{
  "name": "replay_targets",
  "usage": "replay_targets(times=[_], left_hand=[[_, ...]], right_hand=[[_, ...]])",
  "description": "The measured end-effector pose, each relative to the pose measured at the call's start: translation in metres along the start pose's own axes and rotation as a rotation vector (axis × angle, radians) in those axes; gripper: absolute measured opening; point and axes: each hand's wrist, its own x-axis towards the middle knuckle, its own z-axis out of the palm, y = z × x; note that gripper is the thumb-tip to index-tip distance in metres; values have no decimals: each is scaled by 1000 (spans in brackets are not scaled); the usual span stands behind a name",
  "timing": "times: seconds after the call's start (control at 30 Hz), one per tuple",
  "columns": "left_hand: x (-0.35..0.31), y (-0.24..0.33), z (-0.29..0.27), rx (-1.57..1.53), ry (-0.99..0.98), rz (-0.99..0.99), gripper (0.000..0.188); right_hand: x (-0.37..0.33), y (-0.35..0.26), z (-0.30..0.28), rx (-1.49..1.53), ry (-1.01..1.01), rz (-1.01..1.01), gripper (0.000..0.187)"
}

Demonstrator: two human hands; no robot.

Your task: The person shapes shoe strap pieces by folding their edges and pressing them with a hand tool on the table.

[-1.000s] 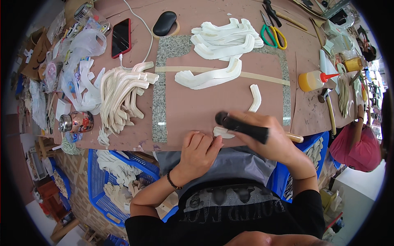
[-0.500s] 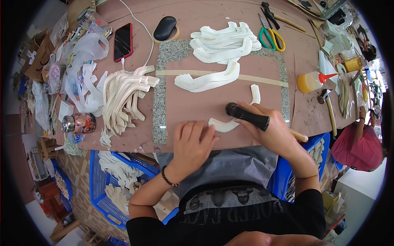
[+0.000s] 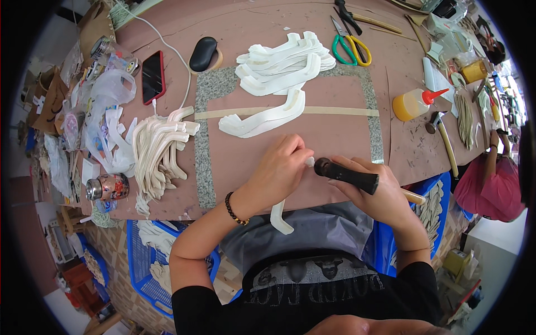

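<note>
My left hand [image 3: 274, 169] is closed on a curved white strip [image 3: 281, 219]. One end of this strip hangs over the table's front edge above my lap, and the other pokes out at my fingertips. My palm hides its middle. In my right hand [image 3: 375, 194] is a hammer [image 3: 349, 177] with a dark head and a pale wooden handle, the head close to the strip's upper end. Farther back on the table lies a single shaped white strip [image 3: 262, 118], and behind it a stack of similar strips [image 3: 285, 64].
Cream strips [image 3: 162, 145] are bunched at left, near a phone [image 3: 153, 78] and a patterned jar [image 3: 111, 187]. Scissors [image 3: 352, 47] lie at the back. A glue bottle [image 3: 410, 106] and another hammer [image 3: 444, 139] are at right. Blue baskets [image 3: 146, 273] stand below; another person [image 3: 488, 187] is at far right.
My left hand has lifted the strip and turned it, so one end now hangs toward my lap. The hammer stays in my right hand. The whole view has shifted slightly.
</note>
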Motion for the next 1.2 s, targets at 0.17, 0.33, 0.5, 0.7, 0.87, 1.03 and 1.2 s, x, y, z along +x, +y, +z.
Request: replay_targets(times=[0.17, 0.33, 0.5, 0.7, 0.87, 1.03, 1.2], left_hand=[[10, 4, -4, -15, -82, -156, 17], [8, 0, -8, -9, -90, -86, 17], [1, -3, -12, 139, -137, 170, 16], [-1, -2, -14, 357, -147, 331, 23], [-9, 7, -13, 430, -131, 340, 30], [-8, -3, -13, 188, -40, 235, 38], [1, -15, -15, 95, -195, 246, 37]], right_hand=[[7, 7, 6, 14, 72, -46, 35], [10, 10, 2, 63, -52, 35, 33], [17, 15, -6, 77, -23, -23, 34], [25, 12, -8, -14, -25, -21, 38], [31, 12, -6, -154, 27, -181, 40], [25, 7, -18, -45, 32, -139, 42], [19, 4, -24, -47, 20, -80, 42]])
